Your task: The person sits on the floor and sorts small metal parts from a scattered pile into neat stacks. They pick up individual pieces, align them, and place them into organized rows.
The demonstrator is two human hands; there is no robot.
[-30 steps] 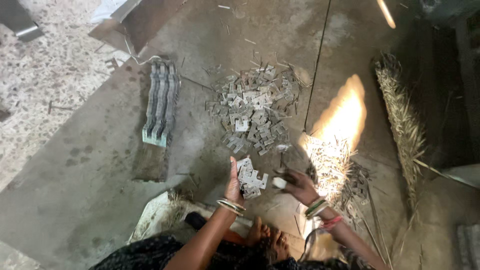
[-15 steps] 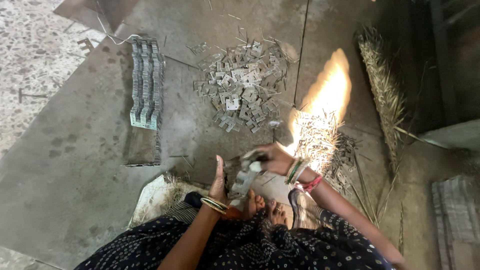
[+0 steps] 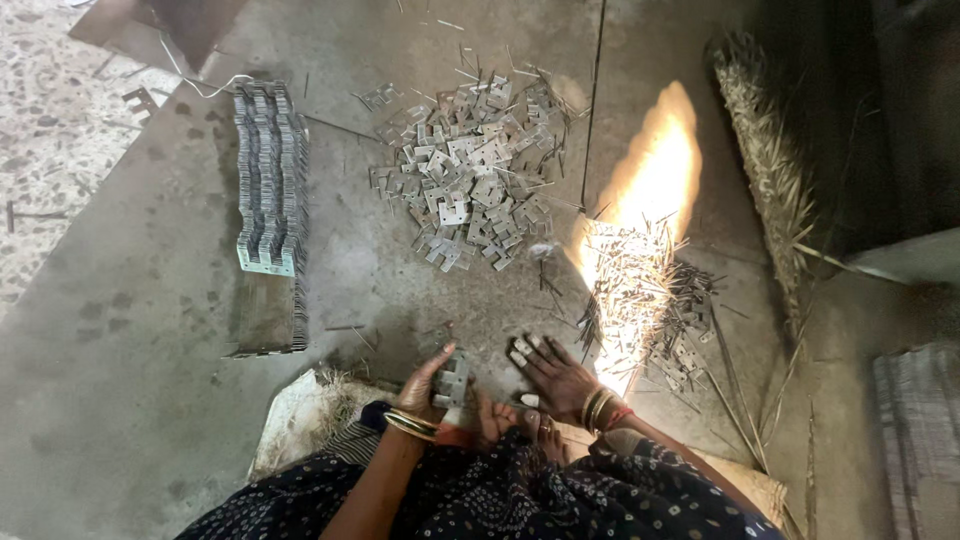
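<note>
Metal plates (image 3: 452,381), small, flat and notched, sit as a short stack in the left hand (image 3: 428,385); the grip is narrow, thumb on one side and fingers curled around the other, with the stack edge resting low near the floor (image 3: 130,330). The right hand (image 3: 560,378) lies just beside it, palm down, fingers spread flat on the floor, holding nothing.

Handling judgement: the plates appear thin, stiff and light singly, heavier as a stack, with sharp stamped edges and a smooth surface that could let pieces slide apart. Take hold across the flat faces, squeezing the stack from both sides, not on the notched edges.

Ahead of the grip, well apart, lies a loose heap of plates (image 3: 465,175) mixed with thin metal pins. To the right of the grip, near the right hand, a scatter of pins (image 3: 630,285) lies in a bright sunlit patch. Ahead and to the left, a long aligned row of stacked plates (image 3: 268,180) rests on the floor. Farther right, a straw broom (image 3: 770,170) lies along the shadowed edge.
</note>
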